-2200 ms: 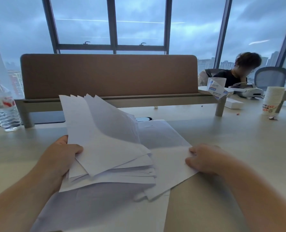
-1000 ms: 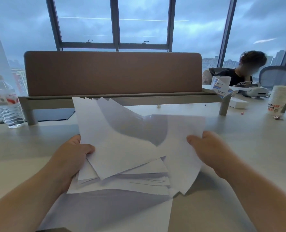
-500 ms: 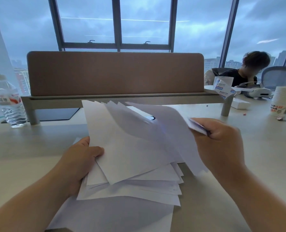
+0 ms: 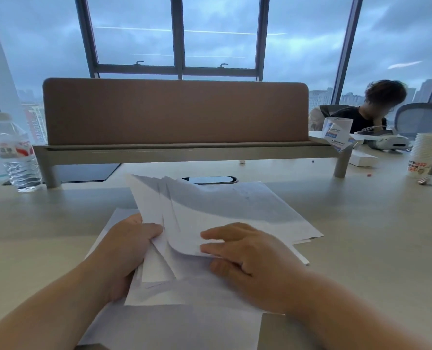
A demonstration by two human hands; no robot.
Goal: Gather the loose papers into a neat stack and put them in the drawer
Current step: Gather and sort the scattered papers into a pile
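Several loose white papers (image 4: 210, 213) lie in an uneven, fanned pile on the pale desk (image 4: 361, 223) in front of me. My left hand (image 4: 126, 248) grips the left edge of the pile, thumb on top, and lifts the upper sheets. My right hand (image 4: 247, 258) holds the lower right corner of the top sheet, fingers above and thumb underneath. More sheets spread flat beneath, toward me and to the right. No drawer is in view.
A brown divider screen (image 4: 174, 112) on a raised shelf crosses the desk behind the papers. A water bottle (image 4: 15, 155) stands at the far left. A stack of paper cups (image 4: 424, 155) and a small carton (image 4: 336, 132) sit at the right, where a person (image 4: 371, 107) is seated.
My right hand brought its lifted sheet down onto the pile in my left hand and now holds its corner. The fanned pile has dropped lower and flatter.
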